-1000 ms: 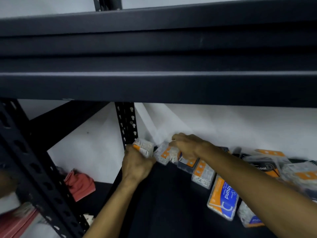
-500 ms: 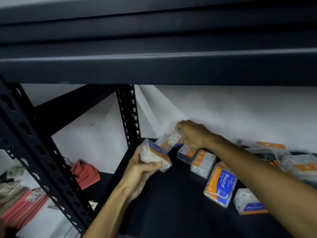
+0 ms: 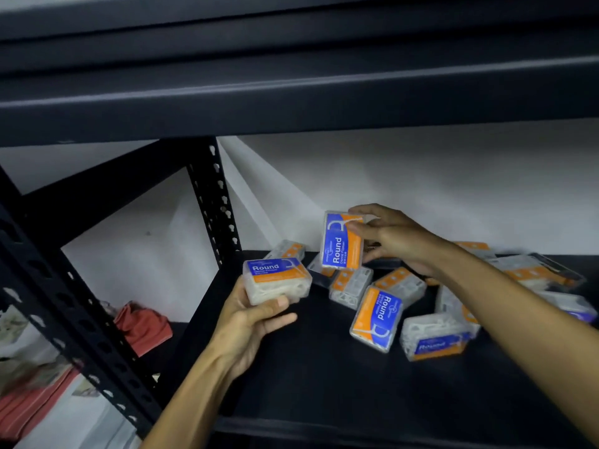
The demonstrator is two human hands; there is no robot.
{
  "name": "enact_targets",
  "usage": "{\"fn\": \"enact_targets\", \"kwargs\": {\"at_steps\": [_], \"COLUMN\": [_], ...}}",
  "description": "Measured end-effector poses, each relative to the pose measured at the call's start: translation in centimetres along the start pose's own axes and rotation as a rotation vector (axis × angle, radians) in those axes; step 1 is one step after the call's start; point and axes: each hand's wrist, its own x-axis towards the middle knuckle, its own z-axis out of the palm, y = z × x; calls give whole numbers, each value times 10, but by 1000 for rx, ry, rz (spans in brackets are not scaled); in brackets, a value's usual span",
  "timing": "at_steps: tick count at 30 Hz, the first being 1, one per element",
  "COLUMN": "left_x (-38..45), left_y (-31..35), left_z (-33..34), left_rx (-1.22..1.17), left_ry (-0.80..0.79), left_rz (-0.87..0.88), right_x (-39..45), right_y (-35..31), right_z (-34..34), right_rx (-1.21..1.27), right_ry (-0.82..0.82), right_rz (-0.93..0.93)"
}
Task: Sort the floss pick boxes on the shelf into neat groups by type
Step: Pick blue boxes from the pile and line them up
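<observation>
So both hands are already busy here. The left hand (image 3: 249,322) is cradling a "Round" box (image 3: 276,280) from underneath, fingers (image 3: 280,303) curled up round its lower edge, and that box is lying flat with its long axis running left to right, label facing up. The right hand (image 3: 393,236) is pinching a second "Round" box (image 3: 342,239) by its right-hand edge, thumb on the front, other fingers wrapped behind, and this one is standing on end, long axis vertical, hanging in the air above the pile.

The relation that matters, I think: the two held boxes are the same type and sitting just beside each other, right one up and to the right of the left one, but turned a quarter turn apart. So whichever hand is doing the stacking is going to need a wrist roll first to line the long sides up. The left hand is nearer the bare front-left part of the shelf (image 3: 324,384), which looks like the natural spot for starting a group.

Everything else is still jumbled along the back right: another blue and orange box (image 3: 377,319) leaning on a clear one, plus the orange-label boxes (image 3: 350,285) behind. The far right boxes are blurring out, so I'm not calling their type.
</observation>
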Motion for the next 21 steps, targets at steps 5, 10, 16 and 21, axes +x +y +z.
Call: {"fn": "enact_targets", "kwargs": {"at_steps": [5, 10, 16, 21], "left_x": [-7, -14, -17, -23], "left_y": [-3, 9, 4, -12], "left_z": [7, 16, 35, 48], "left_rx": [-176, -286, -62, 288], "left_ry": [-58, -82, 64, -2], "left_rz": [23, -11, -64, -52], "right_x": [-18, -38, -78, -120], "right_y": [2, 8, 21, 36], "right_z": [-5, -12, -22, -37], "right_rx": [168, 381, 529, 555], "right_ry": [5, 43, 67, 89], "right_rz": [41, 45, 45, 85]}}
